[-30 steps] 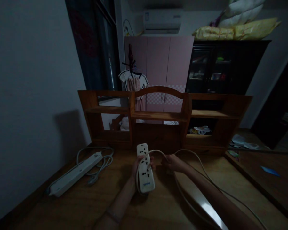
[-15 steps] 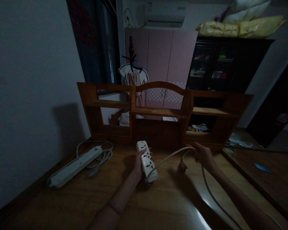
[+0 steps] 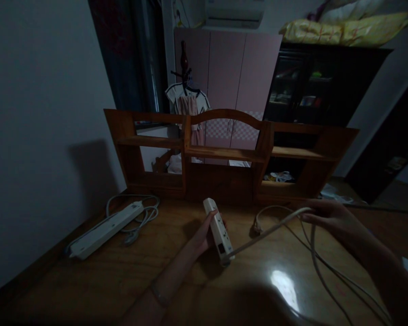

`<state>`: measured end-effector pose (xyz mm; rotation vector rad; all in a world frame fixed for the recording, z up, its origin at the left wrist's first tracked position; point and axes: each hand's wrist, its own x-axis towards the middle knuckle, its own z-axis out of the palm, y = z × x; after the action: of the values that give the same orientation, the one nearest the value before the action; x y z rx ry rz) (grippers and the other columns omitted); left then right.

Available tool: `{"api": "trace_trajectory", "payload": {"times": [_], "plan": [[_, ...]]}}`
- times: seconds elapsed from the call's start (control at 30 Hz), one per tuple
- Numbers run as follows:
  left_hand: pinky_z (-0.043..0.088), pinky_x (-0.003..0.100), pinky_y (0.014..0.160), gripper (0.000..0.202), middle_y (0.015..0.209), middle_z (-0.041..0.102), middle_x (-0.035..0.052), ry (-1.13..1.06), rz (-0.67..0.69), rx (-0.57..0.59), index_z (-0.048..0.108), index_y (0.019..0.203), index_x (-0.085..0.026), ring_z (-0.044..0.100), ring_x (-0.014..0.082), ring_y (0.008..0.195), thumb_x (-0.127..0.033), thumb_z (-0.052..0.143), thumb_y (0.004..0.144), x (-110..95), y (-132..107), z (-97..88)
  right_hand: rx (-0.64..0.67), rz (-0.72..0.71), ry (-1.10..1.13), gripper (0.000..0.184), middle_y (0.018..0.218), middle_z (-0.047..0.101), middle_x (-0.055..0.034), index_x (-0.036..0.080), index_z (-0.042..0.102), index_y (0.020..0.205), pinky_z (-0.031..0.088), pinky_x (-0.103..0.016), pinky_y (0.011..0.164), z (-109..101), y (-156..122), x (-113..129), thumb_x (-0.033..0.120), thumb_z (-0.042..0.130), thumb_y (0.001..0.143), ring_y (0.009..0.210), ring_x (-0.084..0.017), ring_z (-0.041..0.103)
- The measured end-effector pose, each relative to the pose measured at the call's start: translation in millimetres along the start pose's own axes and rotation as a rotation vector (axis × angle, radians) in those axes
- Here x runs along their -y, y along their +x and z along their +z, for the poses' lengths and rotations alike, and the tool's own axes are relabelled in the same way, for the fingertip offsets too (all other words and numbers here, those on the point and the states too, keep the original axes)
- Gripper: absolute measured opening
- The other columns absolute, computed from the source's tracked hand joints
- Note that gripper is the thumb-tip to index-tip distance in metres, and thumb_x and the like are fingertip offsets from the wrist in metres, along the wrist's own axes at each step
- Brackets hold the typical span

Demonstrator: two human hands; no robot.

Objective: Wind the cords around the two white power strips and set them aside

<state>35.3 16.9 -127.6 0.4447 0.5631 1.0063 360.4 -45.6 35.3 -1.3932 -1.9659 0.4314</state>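
A white power strip [image 3: 219, 233] is gripped in my left hand [image 3: 206, 233], thumb along its near side and fingers behind. It tilts so its sockets face right and its side shows. From its lower end a pale cord [image 3: 265, 234] stretches up to the right, pinched in the fingers of my right hand [image 3: 333, 215]. Past that hand the cord drops in loose loops over the wooden tabletop [image 3: 245, 290]. The cord's plug [image 3: 256, 226] lies on the table between my hands.
Another white power strip [image 3: 107, 231] with its coiled cord [image 3: 148, 217] lies by the wall at left. A wooden shelf unit [image 3: 224, 154] runs along the table's back. Beyond stand a pink wardrobe [image 3: 224, 77], a clothes rack with garments [image 3: 188, 102] and a dark cabinet [image 3: 333, 86].
My right hand has moved right and nearer, pulling the cord straighter. The power strip in my left hand has turned onto its side and shifted slightly right.
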Motion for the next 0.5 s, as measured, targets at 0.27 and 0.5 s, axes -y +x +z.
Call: {"api": "trace_trajectory", "payload": {"times": [0.27, 0.5], "plan": [[0.048, 0.027, 0.065, 0.037, 0.085, 0.066, 0.0075, 0.211, -0.007, 0.06, 0.06, 0.102, -0.015, 0.063, 0.0198, 0.074, -0.041, 0.07, 0.077, 10.9, -1.2, 2.2, -0.266, -0.027, -0.087, 0.033, 0.063, 0.061, -0.0025, 0.018, 0.071, 0.081, 0.036, -0.023, 0.048, -6.6, -16.8, 13.3, 0.051, 0.067, 0.076, 0.056, -0.014, 0.05], [0.048, 0.027, 0.064, 0.042, 0.09, 0.069, 0.0085, 0.17, 0.064, 0.07, 0.062, 0.114, -0.017, 0.065, 0.0238, 0.082, -0.029, 0.073, 0.076, 28.3, -4.7, 1.4, -0.387, -0.001, -0.085, 0.034, 0.073, 0.067, -0.0043, 0.016, 0.071, 0.089, 0.041, -0.024, 0.057, 6.3, -11.7, 21.4, 0.048, 0.063, 0.081, 0.067, -0.017, 0.059]]}}
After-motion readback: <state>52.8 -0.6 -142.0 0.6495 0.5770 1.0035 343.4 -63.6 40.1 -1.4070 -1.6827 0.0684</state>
